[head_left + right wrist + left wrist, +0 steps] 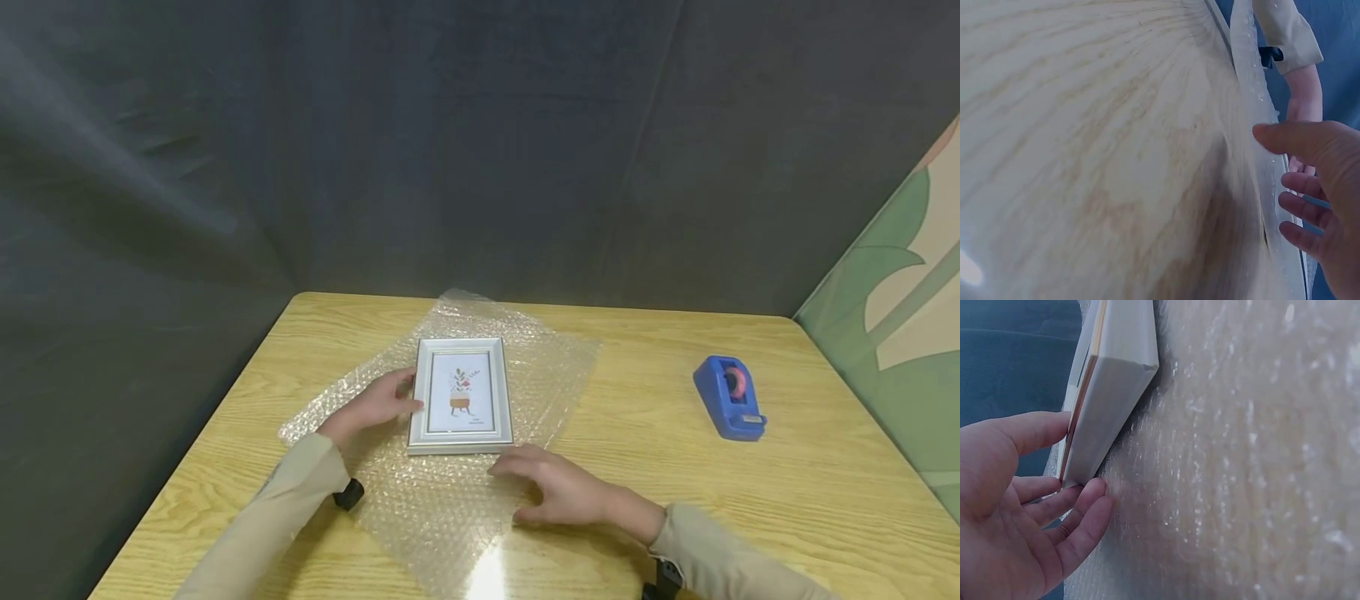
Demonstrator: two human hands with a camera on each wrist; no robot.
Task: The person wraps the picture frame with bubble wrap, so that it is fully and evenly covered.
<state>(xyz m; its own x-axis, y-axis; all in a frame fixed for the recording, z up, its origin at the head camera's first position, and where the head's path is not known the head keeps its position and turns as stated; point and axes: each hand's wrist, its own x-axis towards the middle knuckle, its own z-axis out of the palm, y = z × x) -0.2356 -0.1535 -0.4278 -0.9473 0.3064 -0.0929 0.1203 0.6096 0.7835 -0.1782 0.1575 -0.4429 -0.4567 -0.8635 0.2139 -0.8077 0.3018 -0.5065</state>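
Observation:
A silver-white picture frame (461, 446) with a plant print lies face up on a sheet of bubble wrap (442, 500). My left hand (381, 398) holds its left edge, thumb on the front border and fingers at the side. In the left wrist view, the thumb meets the frame's (1113, 381) edge and the bent fingers come round its corner, close over the wrap. Just below the frame's lower right corner, my right hand (562, 487) is over the wrap with fingers spread and nothing between them. The right wrist view shows that hand (1329, 187) with thumb and fingers apart.
To the right on the wooden table (637, 392) stands a blue tape dispenser (731, 400) with a pink roll. A dark curtain (480, 150) hangs behind the table and down its left side. A leaf-patterned panel (892, 317) borders the right.

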